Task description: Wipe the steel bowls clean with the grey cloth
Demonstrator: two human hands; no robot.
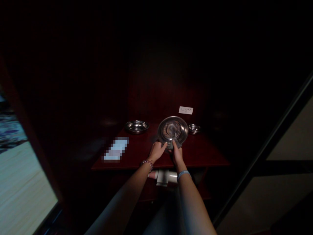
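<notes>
A round stainless steel basin [168, 126] is tilted up over the dark red shelf, its inner face toward me. My left hand [157, 150] is closed on the near left part of its rim, thumb on top. With my right hand [177, 152] I grip a crumpled grey cloth [176, 143], pressed against the basin's near right rim. The fingers under the rim are hidden on both sides. Farther back on the left stands a second steel basin [137, 126]. Small steel bowls [194, 128], seemingly stacked, sit behind the held basin to the right.
The dark red shelf [137, 160] lies inside a dim cabinet. A blurred-out pale rectangle [116, 149] rests at its left. On the back wall is a white socket panel [186, 110]. Below the shelf edge a white cylindrical object [162, 177] shows partly between my arms.
</notes>
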